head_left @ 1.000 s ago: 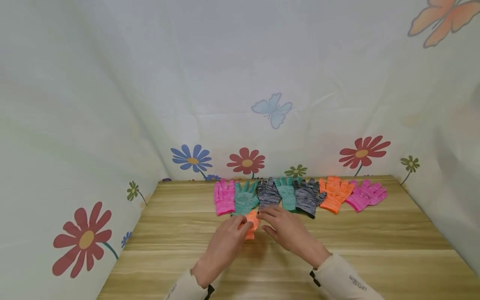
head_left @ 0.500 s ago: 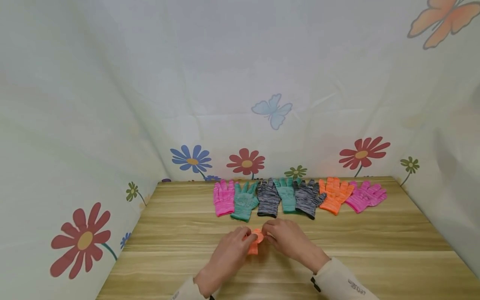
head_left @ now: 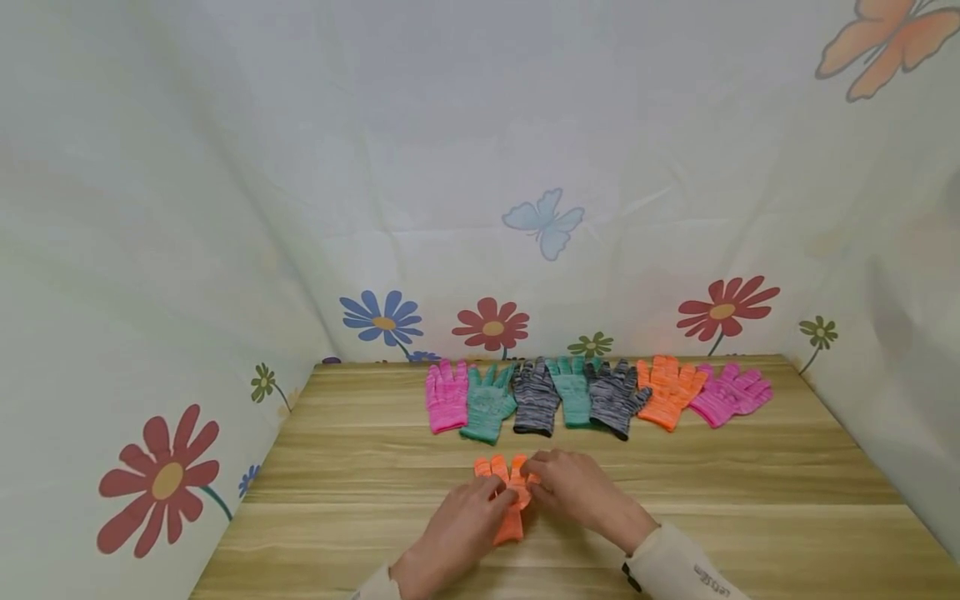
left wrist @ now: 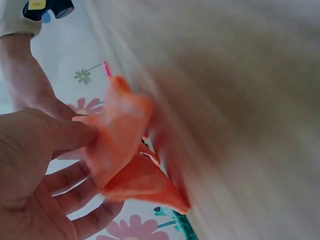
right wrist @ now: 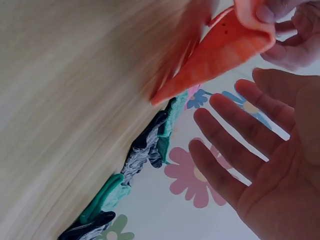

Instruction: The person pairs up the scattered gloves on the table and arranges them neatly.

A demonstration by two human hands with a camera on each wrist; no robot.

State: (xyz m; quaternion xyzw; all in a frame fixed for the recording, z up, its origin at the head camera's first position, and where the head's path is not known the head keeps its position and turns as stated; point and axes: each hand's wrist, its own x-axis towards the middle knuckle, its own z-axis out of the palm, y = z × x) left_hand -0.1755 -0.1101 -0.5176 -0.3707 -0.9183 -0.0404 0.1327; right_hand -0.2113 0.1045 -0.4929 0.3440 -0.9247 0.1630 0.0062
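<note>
An orange knit glove (head_left: 510, 527) is near the front of the table, with its fingers pointing away and its cuff toward me. My left hand (head_left: 467, 518) pinches it between thumb and fingers; in the left wrist view the orange fabric (left wrist: 122, 132) hangs folded from that grip. Close at the glove's right side is my right hand (head_left: 581, 492), fingertips overlapping its edge in the head view. Seen from the right wrist, the right hand (right wrist: 260, 150) has straight, spread fingers beside the orange glove (right wrist: 225, 55), holding nothing.
Behind, a row of gloves runs along the back edge: pink (head_left: 446, 398), green (head_left: 489, 406), grey-black (head_left: 536, 400), green (head_left: 575, 396), grey-black (head_left: 613, 402), orange (head_left: 670, 392) and magenta (head_left: 731, 393). A flowered white curtain (head_left: 420, 183) encloses the wood-grain table (head_left: 712, 492).
The orange glove has come away from the row toward me, with both hands moving along. Its fingers now show spread out, where earlier it looked bunched between the hands.
</note>
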